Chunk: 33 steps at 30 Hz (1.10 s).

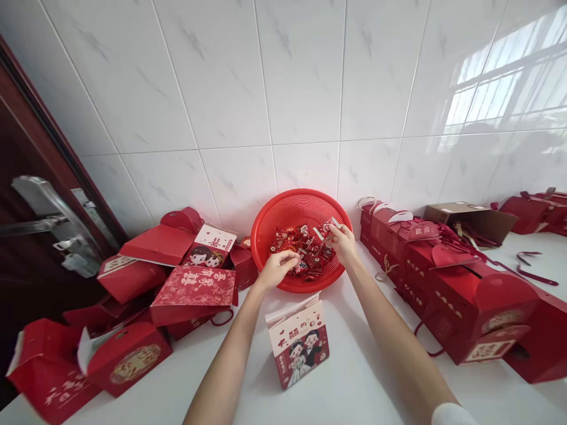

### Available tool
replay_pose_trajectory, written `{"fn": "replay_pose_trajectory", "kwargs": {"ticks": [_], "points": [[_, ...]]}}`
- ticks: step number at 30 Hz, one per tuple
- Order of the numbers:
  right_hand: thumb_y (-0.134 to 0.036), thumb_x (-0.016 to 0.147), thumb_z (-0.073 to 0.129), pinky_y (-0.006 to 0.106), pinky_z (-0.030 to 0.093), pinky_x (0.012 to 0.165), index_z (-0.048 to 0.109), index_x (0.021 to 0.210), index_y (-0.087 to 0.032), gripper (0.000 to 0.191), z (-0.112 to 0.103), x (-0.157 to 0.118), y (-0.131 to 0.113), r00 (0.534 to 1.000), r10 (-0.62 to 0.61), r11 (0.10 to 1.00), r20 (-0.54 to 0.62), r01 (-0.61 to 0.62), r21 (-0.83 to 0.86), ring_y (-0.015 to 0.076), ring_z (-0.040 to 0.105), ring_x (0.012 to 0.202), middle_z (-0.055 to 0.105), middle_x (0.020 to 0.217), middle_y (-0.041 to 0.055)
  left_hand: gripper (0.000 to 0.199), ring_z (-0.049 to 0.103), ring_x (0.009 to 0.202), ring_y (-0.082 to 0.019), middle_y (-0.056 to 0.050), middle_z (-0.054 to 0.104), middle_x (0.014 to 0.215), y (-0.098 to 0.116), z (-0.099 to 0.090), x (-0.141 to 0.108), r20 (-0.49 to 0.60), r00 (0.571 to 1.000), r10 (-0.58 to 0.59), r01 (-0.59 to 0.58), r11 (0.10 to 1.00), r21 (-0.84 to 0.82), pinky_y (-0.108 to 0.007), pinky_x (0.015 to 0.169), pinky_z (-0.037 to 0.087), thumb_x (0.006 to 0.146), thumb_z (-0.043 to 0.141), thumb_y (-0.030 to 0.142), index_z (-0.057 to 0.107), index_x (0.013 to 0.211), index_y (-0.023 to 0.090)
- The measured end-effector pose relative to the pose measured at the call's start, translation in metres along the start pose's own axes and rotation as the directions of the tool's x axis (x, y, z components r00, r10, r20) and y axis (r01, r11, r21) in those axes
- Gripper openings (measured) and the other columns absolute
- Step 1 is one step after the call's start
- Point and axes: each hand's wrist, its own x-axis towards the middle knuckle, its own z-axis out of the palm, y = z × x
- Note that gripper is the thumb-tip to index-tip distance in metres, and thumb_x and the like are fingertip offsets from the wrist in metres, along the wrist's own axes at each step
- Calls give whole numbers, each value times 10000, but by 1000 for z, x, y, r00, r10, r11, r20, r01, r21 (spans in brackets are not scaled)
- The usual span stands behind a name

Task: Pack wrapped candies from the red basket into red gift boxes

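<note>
A round red plastic basket (287, 208) stands against the wall with many red-wrapped candies (308, 251) in it. My right hand (343, 243) reaches over its right rim, fingers closed on a red candy packet (326, 226) with pale ends. At the front left of the basket, the fingers of my left hand (278, 268) are pinched together just above the candies; whatever they hold is hidden. Between my forearms a small red and cream gift box (299, 342), printed with a cartoon couple, stands upright on the white table (349, 389).
Several red gift boxes (195, 292) lie in a jumbled pile at left. Along the right, a row of red boxes (443, 283) with handles stands beside an open brown carton (476, 221). A dark red ribbon (535, 274) lies farther right. At far left is a door handle (57, 218).
</note>
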Motion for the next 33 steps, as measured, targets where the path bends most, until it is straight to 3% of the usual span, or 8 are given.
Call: {"fn": "replay_pose_trajectory", "kwargs": {"ticks": [7,12,15,19,22,26,29,33], "points": [[-473,496,907,247,528,564,541,714,-208,502,2,-13,-3,994,56,973,92,-75,219,111,586,591,645,680,-40,350,697,959,-246,-81,754,1000,-31,34,23,-143,986,88,-99,993,-71,-401,921,550,705,773,403,716,965,177],[-359,501,911,233,511,561,607,698,-186,401,2,-17,-4,981,117,961,157,-152,231,122,623,608,684,692,-16,493,731,896,-228,-78,761,1000,-39,41,21,-56,998,-4,-12,959,-283,-392,902,566,693,812,449,712,1088,171],[-298,551,883,235,523,595,650,720,-182,310,1,-14,-8,981,120,950,150,-158,268,120,631,631,699,708,-17,481,735,823,-219,-79,768,930,-43,37,22,-116,992,-55,16,950,-311,-373,847,580,670,811,484,732,1014,156],[-287,685,793,236,522,560,667,721,-184,167,-4,-6,-19,989,117,917,86,-141,373,115,609,592,695,681,-17,318,728,849,-236,-75,770,901,-47,33,29,-176,984,31,-59,986,-154,-388,855,581,699,770,399,747,913,165],[-270,777,730,231,527,541,684,770,-174,106,-7,-4,-28,988,135,886,72,-153,438,130,647,613,717,700,12,179,701,1014,-256,-75,757,1016,-49,35,31,-111,971,211,-194,970,149,-420,971,539,753,690,256,764,904,194],[-223,826,698,227,550,556,674,788,-160,77,-7,-6,-34,990,120,881,74,-141,451,140,681,640,736,744,42,447,556,1283,-306,-81,628,1346,-56,42,29,-29,947,319,-254,804,538,-496,1117,426,711,702,125,739,1139,249],[-204,843,665,216,536,527,683,790,-145,81,-7,-8,-36,985,142,878,100,-172,446,135,667,610,728,730,53,585,521,1307,-326,-103,598,1384,-60,45,28,-13,948,318,-239,738,631,-527,1102,433,715,718,131,662,1287,244],[-204,852,628,213,517,500,696,789,-128,120,-6,-9,-38,982,152,875,112,-186,447,129,645,574,717,716,59,334,575,1210,-275,-83,671,1281,-57,47,26,85,895,438,-386,666,638,-498,1100,435,798,616,127,759,1081,235]]}}
